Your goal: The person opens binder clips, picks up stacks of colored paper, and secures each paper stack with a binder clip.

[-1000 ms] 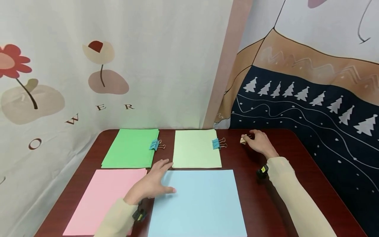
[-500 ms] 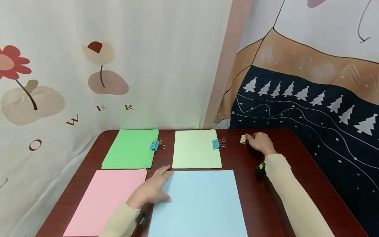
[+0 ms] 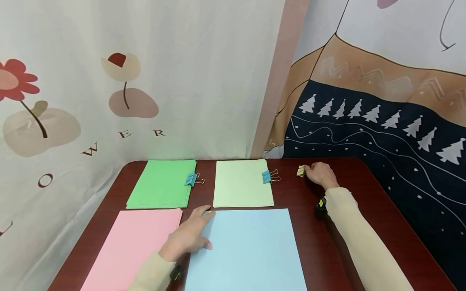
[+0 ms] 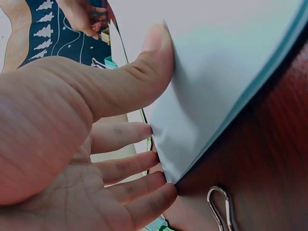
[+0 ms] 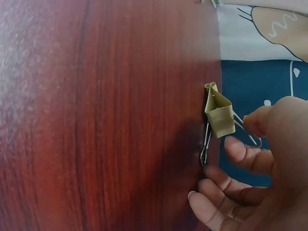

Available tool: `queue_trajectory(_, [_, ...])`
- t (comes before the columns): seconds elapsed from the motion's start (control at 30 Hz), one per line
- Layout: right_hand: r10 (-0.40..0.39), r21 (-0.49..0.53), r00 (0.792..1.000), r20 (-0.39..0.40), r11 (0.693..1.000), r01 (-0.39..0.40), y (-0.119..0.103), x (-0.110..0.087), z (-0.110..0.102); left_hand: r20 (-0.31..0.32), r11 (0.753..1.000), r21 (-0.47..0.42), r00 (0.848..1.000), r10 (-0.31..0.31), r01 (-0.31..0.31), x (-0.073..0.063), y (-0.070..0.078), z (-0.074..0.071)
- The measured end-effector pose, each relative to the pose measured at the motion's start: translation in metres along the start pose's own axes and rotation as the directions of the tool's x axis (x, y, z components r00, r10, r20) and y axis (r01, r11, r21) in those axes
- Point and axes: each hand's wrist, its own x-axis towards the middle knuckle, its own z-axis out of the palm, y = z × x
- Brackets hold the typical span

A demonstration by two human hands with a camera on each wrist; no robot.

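Observation:
My left hand (image 3: 188, 237) rests at the left edge of a stack of light blue paper (image 3: 251, 250). In the left wrist view its thumb (image 4: 156, 62) lies on top of the sheets, and the nearly straight fingers touch the edge by a corner. At the table's far right, my right hand (image 3: 321, 174) pinches a wire handle of a yellow binder clip (image 3: 300, 171). The right wrist view shows the clip's body (image 5: 221, 118) standing on the table, one handle between thumb and finger, the other handle low against the wood.
Green paper (image 3: 160, 184) and pale green paper (image 3: 240, 184) lie at the back, each with a blue binder clip (image 3: 190, 179) on its right edge. Pink paper (image 3: 132, 246) lies front left, partly behind my left hand. Printed curtains (image 3: 204, 81) border the dark red table (image 3: 320, 250).
My right hand has shifted slightly right, from over the yellow binder clip to its right side; the clip stays in place. My left hand has moved slightly nearer and settled against the blue paper's edge.

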Motion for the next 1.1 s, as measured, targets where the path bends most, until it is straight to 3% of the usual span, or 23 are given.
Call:
queue_trajectory(0.23, [0.007,0.086,0.994,0.108,0.996,-0.017,-0.002,-0.004,-0.006,-0.015,0.999,0.039,1.000,0.017,-0.017,0.001,-0.001,0.003])
queue_trajectory(0.43, [0.000,0.101,0.987,0.159,0.995,-0.016,-0.006,-0.006,-0.012,-0.038,0.998,0.048,0.999,0.038,-0.036,0.002,-0.002,0.002])
queue_trajectory(0.73, [-0.004,0.177,0.984,0.178,0.984,-0.028,-0.005,-0.004,-0.013,-0.046,0.994,0.094,0.998,0.052,-0.047,0.010,-0.002,-0.001])
queue_trajectory(0.93, [0.001,0.236,0.985,0.175,0.971,-0.043,-0.001,-0.005,-0.012,-0.008,0.991,0.127,0.999,0.046,-0.045,0.016,-0.001,-0.002])
queue_trajectory(1.1, [-0.009,0.218,0.983,0.186,0.975,-0.032,-0.004,-0.007,-0.014,0.005,0.990,0.134,0.999,0.050,-0.050,0.017,-0.001,-0.004])
